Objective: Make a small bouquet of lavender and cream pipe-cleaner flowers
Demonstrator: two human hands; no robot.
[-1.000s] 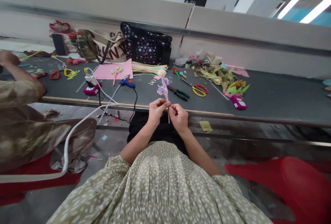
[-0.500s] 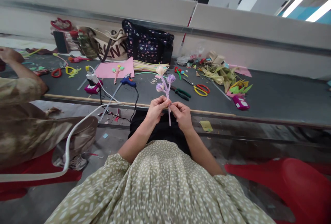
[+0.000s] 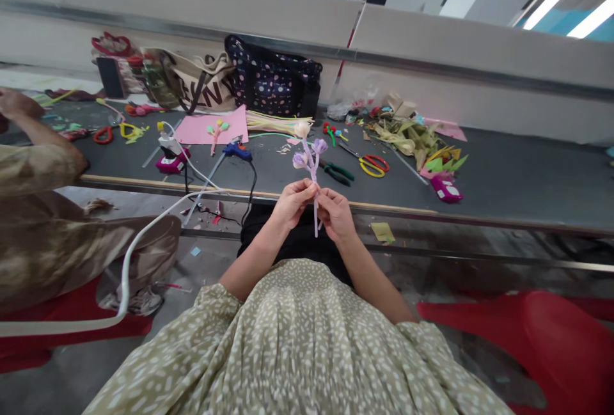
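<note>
I hold a pipe-cleaner flower sprig [image 3: 307, 154] upright in front of me, just short of the table edge. It has pale purple and cream buds on a lilac stem whose end hangs below my fingers. My left hand [image 3: 293, 201] pinches the stem from the left. My right hand [image 3: 335, 213] pinches it from the right, the two hands touching. Both are closed on the stem.
The dark table [image 3: 503, 178] carries green-handled pliers [image 3: 336, 173], red and yellow scissors [image 3: 369, 164], a blue glue gun [image 3: 236, 150], pink paper [image 3: 215, 128], a dotted bag [image 3: 273, 86] and leaf scraps [image 3: 412, 139]. A person [image 3: 43, 210] sits at my left. A red chair [image 3: 542, 338] stands at the right.
The sprig has turned between my fingers, so the buds now spread apart instead of bunching. My hands have shifted slightly right and down. The person at left barely moved.
</note>
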